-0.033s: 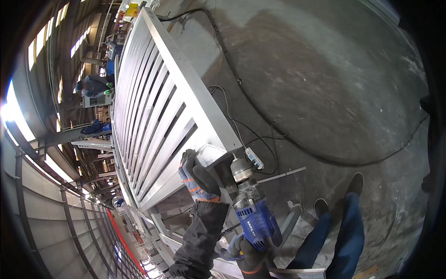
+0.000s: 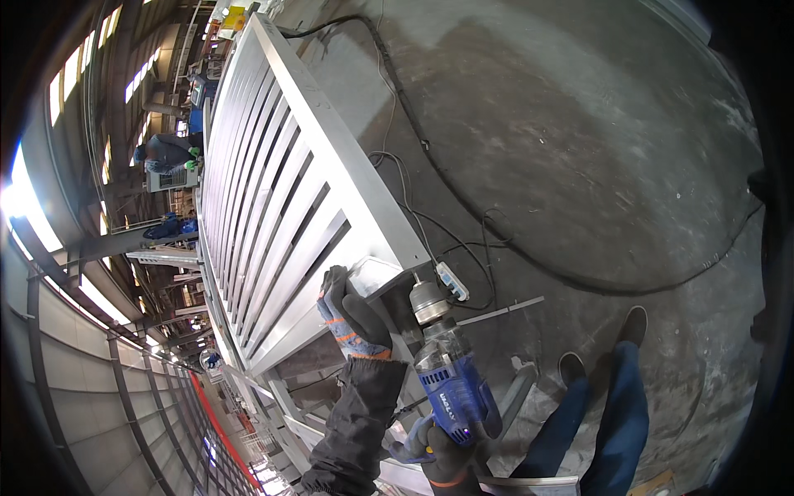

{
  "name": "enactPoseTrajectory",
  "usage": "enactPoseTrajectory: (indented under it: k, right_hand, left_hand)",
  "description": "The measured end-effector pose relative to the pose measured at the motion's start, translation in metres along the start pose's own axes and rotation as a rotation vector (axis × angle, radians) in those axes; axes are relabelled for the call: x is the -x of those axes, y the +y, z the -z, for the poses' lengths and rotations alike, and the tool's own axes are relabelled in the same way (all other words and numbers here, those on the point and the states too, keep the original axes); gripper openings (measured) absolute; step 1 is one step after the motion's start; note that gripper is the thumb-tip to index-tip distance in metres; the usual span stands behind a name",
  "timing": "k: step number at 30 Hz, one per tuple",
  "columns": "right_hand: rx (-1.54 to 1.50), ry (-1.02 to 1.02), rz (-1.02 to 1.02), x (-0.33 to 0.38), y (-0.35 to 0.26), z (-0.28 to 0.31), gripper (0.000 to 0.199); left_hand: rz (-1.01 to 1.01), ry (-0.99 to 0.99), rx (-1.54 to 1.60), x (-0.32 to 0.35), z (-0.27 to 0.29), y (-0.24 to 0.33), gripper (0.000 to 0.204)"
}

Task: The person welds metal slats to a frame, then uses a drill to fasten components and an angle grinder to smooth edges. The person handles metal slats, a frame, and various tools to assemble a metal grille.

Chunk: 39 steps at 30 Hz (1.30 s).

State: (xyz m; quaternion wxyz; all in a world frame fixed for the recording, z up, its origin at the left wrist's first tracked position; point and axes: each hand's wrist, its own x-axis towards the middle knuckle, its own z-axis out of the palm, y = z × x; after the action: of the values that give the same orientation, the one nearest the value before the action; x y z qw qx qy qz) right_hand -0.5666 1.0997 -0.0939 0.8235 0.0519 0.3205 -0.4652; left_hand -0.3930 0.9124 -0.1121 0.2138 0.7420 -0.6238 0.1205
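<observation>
The panel (image 2: 339, 153) is silvery white, its pale bars and dark gaps making stripes. At its near corner, the left gloved hand (image 2: 356, 322) is dark grey and bluish grey with orange bands, below a charcoal sleeve (image 2: 357, 417). Near that same corner, the drill (image 2: 455, 393) is blue and black with a silver chuck (image 2: 429, 302); the right gloved hand (image 2: 451, 455) is dark grey, orange-banded too. Right of the panel, a white-and-blue power strip (image 2: 452, 282) and black cable (image 2: 447, 179) show against mottled grey floor (image 2: 579, 165). Left of the panel, a person's gloves (image 2: 193, 163) are bright green.
</observation>
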Motion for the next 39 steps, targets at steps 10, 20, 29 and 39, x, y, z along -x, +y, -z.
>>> enactPoseTrajectory:
  k: [10, 20, 29, 39]
  right_hand:
    - [0.372, -0.052, 0.241, -0.006, -0.035, -0.015, 0.014]
    - [0.382, -0.100, 0.105, -0.009, -0.053, -0.024, 0.011]
    - [0.010, 0.005, 0.101, -0.008, -0.057, -0.027, 0.026]
    - [0.237, -0.015, 0.083, -0.012, -0.058, -0.021, 0.019]
  left_hand:
    - [0.008, 0.027, 0.014, 0.002, -0.003, -0.004, 0.061]
    - [0.029, 0.025, 0.028, -0.002, 0.003, 0.004, 0.054]
    - [0.021, 0.034, -0.016, -0.006, 0.010, 0.011, 0.043]
    - [-0.044, 0.097, -0.100, -0.010, 0.002, 0.012, 0.033]
